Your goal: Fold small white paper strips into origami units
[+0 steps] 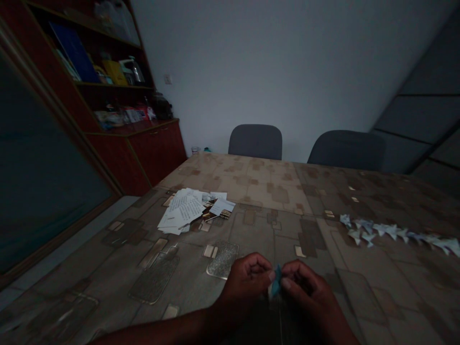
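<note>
Near the front edge of the table, my left hand [247, 282] and my right hand [305, 287] are close together. Between them is a small piece of folded paper [276, 281], blue with a whitish lower part. My left thumb and fingers pinch it from one side, my right thumb and fingers from the other. Both hands are closed, and part of the paper is hidden behind the fingertips. Its exact folded shape is too small and dim to make out.
A loose pile of printed paper sheets [183, 211] lies left of centre on the patterned tablecloth [251, 230]. Several small folded paper pieces [391, 231] form a row at the right. Two grey chairs [255, 141] stand beyond the far edge. A red cabinet [158, 148] is at the left.
</note>
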Demonstrator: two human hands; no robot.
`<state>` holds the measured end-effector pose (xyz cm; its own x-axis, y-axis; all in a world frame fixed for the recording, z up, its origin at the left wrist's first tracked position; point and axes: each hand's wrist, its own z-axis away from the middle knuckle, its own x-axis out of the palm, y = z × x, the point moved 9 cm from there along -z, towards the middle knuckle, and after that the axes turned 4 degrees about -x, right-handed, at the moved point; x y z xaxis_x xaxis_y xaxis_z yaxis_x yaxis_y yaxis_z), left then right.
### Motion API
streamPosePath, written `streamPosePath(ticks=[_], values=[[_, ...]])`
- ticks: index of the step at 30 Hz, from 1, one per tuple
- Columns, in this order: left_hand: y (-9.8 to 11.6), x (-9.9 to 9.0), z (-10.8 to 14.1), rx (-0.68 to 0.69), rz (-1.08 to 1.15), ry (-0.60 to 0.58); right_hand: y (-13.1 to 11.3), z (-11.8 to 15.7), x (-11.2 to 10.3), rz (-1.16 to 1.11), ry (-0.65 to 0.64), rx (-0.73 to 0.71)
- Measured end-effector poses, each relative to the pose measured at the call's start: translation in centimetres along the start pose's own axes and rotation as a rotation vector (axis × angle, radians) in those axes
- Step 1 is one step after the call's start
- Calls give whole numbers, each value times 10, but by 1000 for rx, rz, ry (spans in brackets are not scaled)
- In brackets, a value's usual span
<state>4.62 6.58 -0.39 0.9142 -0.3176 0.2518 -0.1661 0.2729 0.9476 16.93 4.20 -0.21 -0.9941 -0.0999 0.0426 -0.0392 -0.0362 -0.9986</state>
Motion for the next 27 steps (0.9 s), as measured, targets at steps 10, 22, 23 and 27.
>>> streamPosePath(ticks=[10,22,23,27], values=[[-4,1,2,-39,-80,-3,-1,-4,-2,161,9,0],[0,1,4,-34,-100,-18,-14,-4,0,202,-5,2],[1,0,5,-30,-117,-7,-16,-3,-1,230,3,-14],[6,1,8,-25,-264,42,-30,-2,-5,473,70,-131]])
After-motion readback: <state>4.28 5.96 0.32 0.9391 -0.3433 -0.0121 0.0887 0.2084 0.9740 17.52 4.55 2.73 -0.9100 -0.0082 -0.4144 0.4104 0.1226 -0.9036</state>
